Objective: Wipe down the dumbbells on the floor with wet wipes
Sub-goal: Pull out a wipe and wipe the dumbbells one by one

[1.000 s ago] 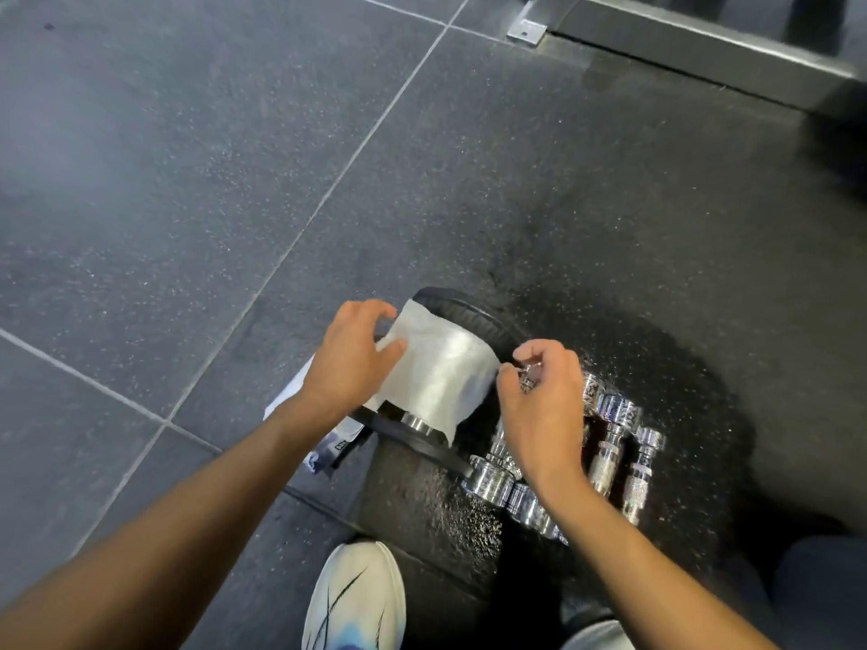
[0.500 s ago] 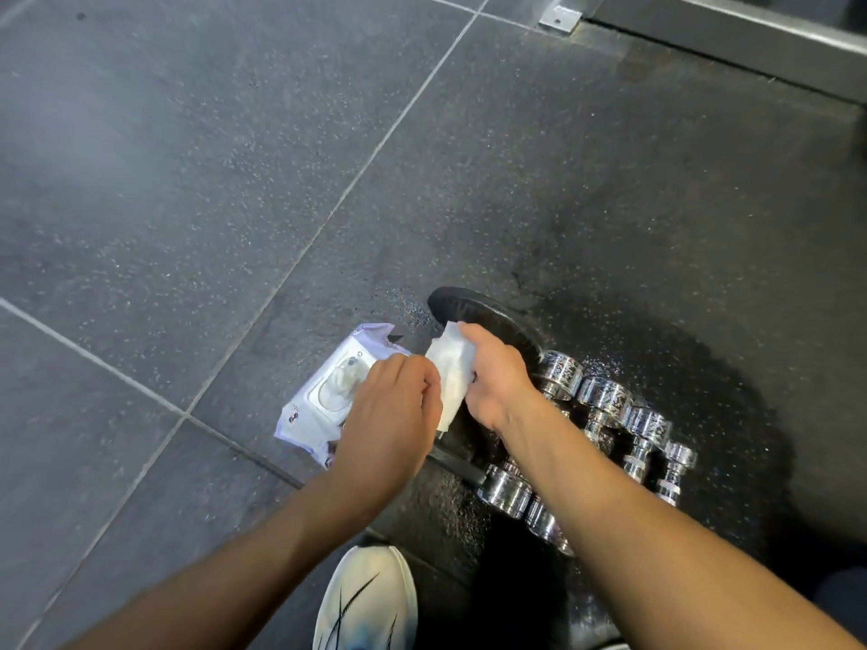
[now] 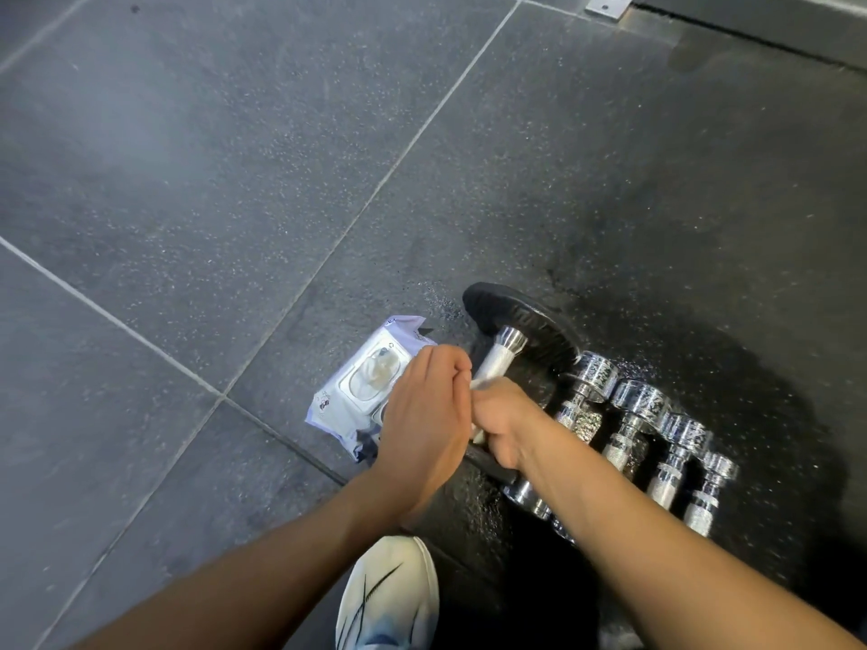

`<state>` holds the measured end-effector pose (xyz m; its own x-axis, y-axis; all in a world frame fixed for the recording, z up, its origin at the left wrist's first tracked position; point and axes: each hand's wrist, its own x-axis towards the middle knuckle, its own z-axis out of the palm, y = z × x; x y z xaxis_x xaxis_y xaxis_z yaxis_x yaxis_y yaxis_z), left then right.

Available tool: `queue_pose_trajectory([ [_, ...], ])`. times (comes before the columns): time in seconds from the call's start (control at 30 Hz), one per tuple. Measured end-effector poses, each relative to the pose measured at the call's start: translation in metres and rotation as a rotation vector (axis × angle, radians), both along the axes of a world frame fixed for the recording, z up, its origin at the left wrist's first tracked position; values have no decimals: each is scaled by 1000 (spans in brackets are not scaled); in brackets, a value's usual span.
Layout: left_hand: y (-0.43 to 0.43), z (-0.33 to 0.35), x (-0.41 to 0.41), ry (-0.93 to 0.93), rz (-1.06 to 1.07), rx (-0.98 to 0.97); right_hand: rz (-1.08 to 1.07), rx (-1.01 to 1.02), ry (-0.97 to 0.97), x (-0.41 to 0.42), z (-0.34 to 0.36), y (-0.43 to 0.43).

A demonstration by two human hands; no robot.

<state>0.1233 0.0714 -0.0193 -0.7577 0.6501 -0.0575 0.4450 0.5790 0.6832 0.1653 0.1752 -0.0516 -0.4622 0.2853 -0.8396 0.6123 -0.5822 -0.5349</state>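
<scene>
Clerk: Item one, black dumbbell (image 3: pixel 520 316). It lies on the dark speckled floor (image 3: pixel 234 180) at the left end of the row. The far plate shows; the near plate is mostly under the forearm.

Checker: And the wet wipe (image 3: pixel 492 363)?

Clerk: Wrapped round that dumbbell's handle, a white sleeve reaching the chrome collar. Right hand (image 3: pixel 504 424): fingers closed round handle and wipe together. Left hand (image 3: pixel 422 424): fingers curled, touching the right hand, seemingly pinching the wipe's loose edge. Its fingertips are hidden.

Checker: Other stock?

Clerk: Chrome dumbbells (image 3: pixel 633 415), a row just beside the black one on its right, each smaller than the last. Wipes pack (image 3: pixel 356 391), on the floor just left of the hands, a wipe showing at its opening. One white shoe (image 3: pixel 387 598), at the near edge.

Checker: Handling note for the step?

Clerk: Probably this: the person holds the wipe snug round the bar, then twists and slides it the full length, collar to collar. The left hand stops the edge unwinding. The dumbbell may roll, so it needs steadying. Whether the chrome row has been wiped cannot be told.
</scene>
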Motion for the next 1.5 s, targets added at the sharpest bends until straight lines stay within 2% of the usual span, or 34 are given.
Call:
queue_pose_trajectory([
  [0.13, -3, -6, -7, -36, 37, 44, -271, -187, 67, -10, 5, 7],
  [0.33, -6, -9, -10, -88, 83, 82, -473, -303, 268, -10, -6, 28],
  [0.47, -6, -10, -9, -99, 86, 94, -423, -286, 317, -7, -14, 25],
  [0.73, -5, -9, -9, -92, 90, 101, 52, -240, 188, 12, 2, 7],
  [0.83, -5, -10, -9, -93, 90, 107, 217, -8, 21, 8, 0, 2],
  [0.9, -5, -11, -9, -89, 91, 99, 245, 114, -59, 6, -4, -4],
  [0.97, -5, -10, -9, -90, 100, 102, 218, 120, -63, 4, -3, -2],
  [1.1, -7, -7, -9, -119, 129, 99, -139, -296, 52, -1, 3, 7],
  [1.13, -8, -7, -10, -130, 140, 103, -207, -341, 99, -2, 1, 8],
  [1.3, -8, -5, -10, -110, 121, 91, -440, -355, 325, -6, -9, 26],
  [1.4, -7, -5, -9, -114, 115, 81, -477, -318, 391, -2, -15, 28],
  [1.5, -7, -3, -9, -120, 112, 70, -271, -253, 285, 5, -8, 16],
])
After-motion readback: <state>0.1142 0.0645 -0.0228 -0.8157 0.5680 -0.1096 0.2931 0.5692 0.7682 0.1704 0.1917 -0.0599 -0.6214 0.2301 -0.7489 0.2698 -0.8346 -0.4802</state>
